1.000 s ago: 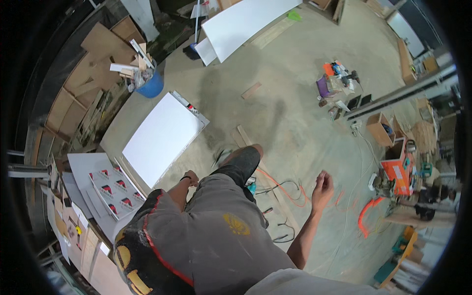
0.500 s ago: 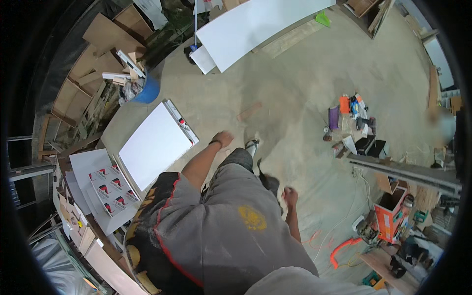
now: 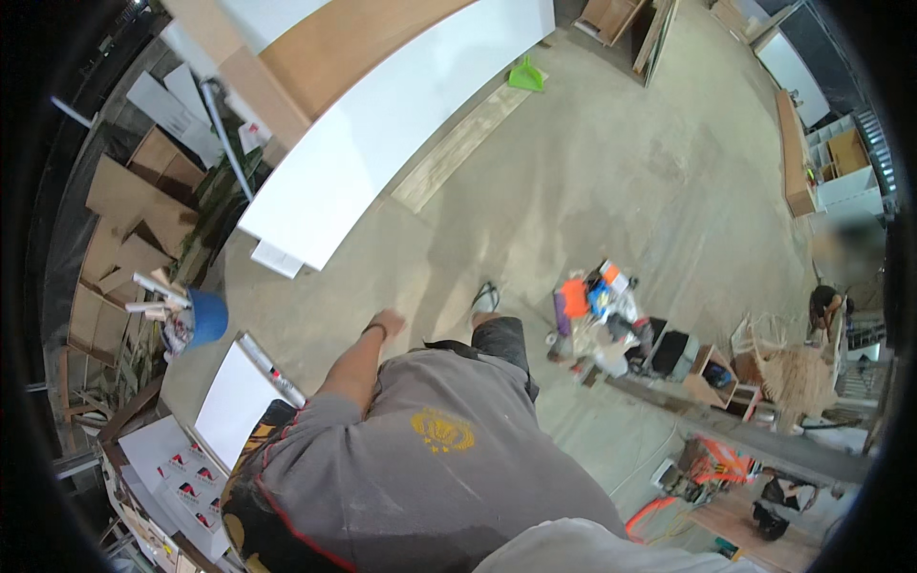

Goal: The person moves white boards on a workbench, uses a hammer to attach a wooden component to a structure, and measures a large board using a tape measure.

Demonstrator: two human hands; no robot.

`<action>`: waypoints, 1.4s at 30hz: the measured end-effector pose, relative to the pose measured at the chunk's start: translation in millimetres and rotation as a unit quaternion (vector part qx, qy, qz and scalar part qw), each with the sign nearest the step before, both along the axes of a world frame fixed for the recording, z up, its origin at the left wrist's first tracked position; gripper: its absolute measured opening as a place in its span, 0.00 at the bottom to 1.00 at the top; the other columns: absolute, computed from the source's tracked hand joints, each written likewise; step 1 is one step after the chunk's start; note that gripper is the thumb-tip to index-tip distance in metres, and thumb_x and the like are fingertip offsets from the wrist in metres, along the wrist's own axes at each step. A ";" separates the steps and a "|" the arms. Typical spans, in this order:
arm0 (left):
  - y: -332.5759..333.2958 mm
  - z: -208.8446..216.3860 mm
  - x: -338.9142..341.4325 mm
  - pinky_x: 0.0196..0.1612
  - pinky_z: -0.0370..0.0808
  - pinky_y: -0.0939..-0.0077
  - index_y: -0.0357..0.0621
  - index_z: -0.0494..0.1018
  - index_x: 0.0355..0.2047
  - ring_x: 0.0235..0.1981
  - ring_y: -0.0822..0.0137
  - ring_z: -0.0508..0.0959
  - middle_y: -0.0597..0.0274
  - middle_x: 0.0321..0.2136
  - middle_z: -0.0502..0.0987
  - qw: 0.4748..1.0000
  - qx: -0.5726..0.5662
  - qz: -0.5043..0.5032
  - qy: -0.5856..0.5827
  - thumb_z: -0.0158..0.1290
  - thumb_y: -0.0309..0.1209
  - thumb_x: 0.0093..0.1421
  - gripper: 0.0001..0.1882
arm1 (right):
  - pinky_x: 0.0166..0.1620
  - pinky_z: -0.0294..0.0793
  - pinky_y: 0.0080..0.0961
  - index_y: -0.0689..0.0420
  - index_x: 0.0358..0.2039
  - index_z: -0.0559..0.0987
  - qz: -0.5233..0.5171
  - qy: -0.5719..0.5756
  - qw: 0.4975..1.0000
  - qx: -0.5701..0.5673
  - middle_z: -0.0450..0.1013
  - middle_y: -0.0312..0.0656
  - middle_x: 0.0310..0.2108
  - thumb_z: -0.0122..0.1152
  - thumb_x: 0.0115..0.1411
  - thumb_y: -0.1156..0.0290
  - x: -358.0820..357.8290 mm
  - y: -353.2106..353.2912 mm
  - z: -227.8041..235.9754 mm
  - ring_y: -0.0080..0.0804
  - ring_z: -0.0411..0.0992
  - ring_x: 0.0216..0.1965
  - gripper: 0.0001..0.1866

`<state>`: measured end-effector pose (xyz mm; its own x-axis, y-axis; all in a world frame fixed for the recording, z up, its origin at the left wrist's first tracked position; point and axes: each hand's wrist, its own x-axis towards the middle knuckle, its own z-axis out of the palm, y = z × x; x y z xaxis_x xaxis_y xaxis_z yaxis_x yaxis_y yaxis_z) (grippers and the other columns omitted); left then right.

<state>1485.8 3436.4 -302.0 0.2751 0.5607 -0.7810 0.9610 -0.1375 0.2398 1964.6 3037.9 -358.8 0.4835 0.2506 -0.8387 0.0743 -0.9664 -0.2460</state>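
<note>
The left hand (image 3: 387, 323) swings free ahead of the body with its fingers loosely curled, holding nothing, above bare concrete floor (image 3: 611, 181). The right hand is hidden behind the person's grey shirt (image 3: 430, 468), so whether it is spread or closed cannot be told. Just right of the left hand, a foot in a sandal (image 3: 484, 298) steps forward on the concrete. Nearest the hand on its left lies a white panel (image 3: 234, 401) flat on the floor, with a strip of small tools along its upper edge. Further left stands a blue bucket (image 3: 205, 317) stuffed with offcuts, beside stacked brown boards. Ahead, well apart from the hand, a long white board (image 3: 382, 134) lies across the floor with a wooden sheet on top. To the right sits a heap of tools and bags (image 3: 607, 310), orange and blue among them.
</note>
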 end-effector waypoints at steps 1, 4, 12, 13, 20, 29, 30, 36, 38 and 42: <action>15.8 16.9 33.4 0.48 0.79 0.57 0.37 0.81 0.43 0.44 0.52 0.84 0.46 0.43 0.83 0.963 -0.115 0.244 0.002 0.50 0.49 0.66 0.25 | 0.38 0.78 0.40 0.64 0.36 0.83 -0.007 -0.021 0.999 0.031 0.81 0.48 0.30 0.60 0.59 0.60 35.1 63.1 23.5 0.41 0.80 0.31 0.17; 52.4 45.7 23.2 0.39 0.82 0.64 0.37 0.79 0.43 0.34 0.64 0.83 0.56 0.35 0.84 0.894 -0.233 0.376 0.071 0.54 0.51 0.66 0.25 | 0.27 0.78 0.38 0.57 0.26 0.81 0.010 0.022 0.994 0.107 0.77 0.42 0.20 0.59 0.60 0.61 86.8 296.0 52.7 0.33 0.78 0.21 0.13; 339.6 16.8 138.6 0.34 0.81 0.61 0.40 0.78 0.46 0.31 0.63 0.83 0.57 0.32 0.83 0.745 -0.037 0.634 -0.202 0.52 0.41 0.67 0.17 | 0.33 0.77 0.32 0.62 0.42 0.83 0.295 -0.230 0.852 0.367 0.81 0.45 0.27 0.62 0.63 0.60 243.8 890.9 109.9 0.32 0.80 0.30 0.17; 364.7 -2.5 146.4 0.33 0.81 0.60 0.40 0.78 0.47 0.31 0.62 0.83 0.56 0.32 0.83 0.727 -0.054 0.658 -0.188 0.52 0.41 0.67 0.17 | 0.33 0.77 0.31 0.62 0.43 0.82 0.301 -0.212 0.849 0.379 0.81 0.45 0.28 0.61 0.65 0.61 239.5 947.5 126.2 0.30 0.80 0.30 0.16; 615.7 -135.0 174.1 0.36 0.80 0.60 0.37 0.76 0.51 0.34 0.58 0.83 0.51 0.30 0.82 0.687 -0.287 0.658 -0.116 0.50 0.41 0.70 0.20 | 0.34 0.77 0.29 0.61 0.42 0.83 0.348 -0.084 0.846 0.394 0.81 0.43 0.28 0.60 0.67 0.61 196.7 1212.8 119.8 0.27 0.79 0.31 0.15; 999.5 -30.2 211.2 0.28 0.78 0.72 0.43 0.76 0.50 0.28 0.69 0.82 0.59 0.31 0.81 0.560 0.107 0.764 -0.302 0.54 0.49 0.67 0.23 | 0.35 0.77 0.36 0.59 0.37 0.84 0.617 -0.021 0.707 0.345 0.80 0.46 0.28 0.68 0.60 0.58 111.4 1621.2 115.4 0.40 0.79 0.29 0.16; 1026.4 -42.3 206.7 0.29 0.78 0.71 0.44 0.76 0.50 0.28 0.69 0.81 0.60 0.30 0.81 0.535 0.110 0.782 -0.301 0.53 0.49 0.68 0.22 | 0.38 0.77 0.38 0.58 0.37 0.84 0.640 -0.030 0.689 0.338 0.80 0.45 0.30 0.69 0.59 0.57 89.5 1676.5 101.8 0.42 0.79 0.33 0.16; 1149.6 -182.5 236.6 0.39 0.80 0.66 0.48 0.74 0.55 0.36 0.66 0.81 0.62 0.36 0.81 0.190 0.051 0.931 -0.309 0.53 0.50 0.68 0.23 | 0.59 0.70 0.45 0.56 0.56 0.75 0.701 -0.141 0.516 0.471 0.73 0.52 0.54 0.74 0.53 0.48 31.5 2006.5 8.7 0.51 0.70 0.57 0.36; 1168.6 -268.8 248.9 0.37 0.80 0.68 0.47 0.74 0.53 0.34 0.67 0.80 0.64 0.33 0.80 0.053 0.026 0.951 -0.302 0.49 0.52 0.69 0.24 | 0.62 0.65 0.48 0.56 0.58 0.73 0.701 -0.169 0.403 0.563 0.73 0.48 0.56 0.75 0.52 0.47 -18.0 2091.3 -7.4 0.51 0.69 0.59 0.39; 1231.7 -405.1 270.6 0.43 0.78 0.57 0.42 0.66 0.62 0.41 0.58 0.80 0.54 0.46 0.79 -0.063 0.002 0.950 -0.306 0.43 0.59 0.70 0.35 | 0.62 0.63 0.52 0.58 0.58 0.75 0.780 -0.131 0.263 0.552 0.75 0.52 0.54 0.78 0.50 0.49 -76.0 2181.0 -40.1 0.54 0.70 0.56 0.40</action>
<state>1756.4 4668.1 -707.2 -0.2390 -0.0306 -0.9705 -0.9597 -0.1449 0.2408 1888.6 5218.9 -399.0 -0.9257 0.3363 0.1730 0.3227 0.9410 -0.1020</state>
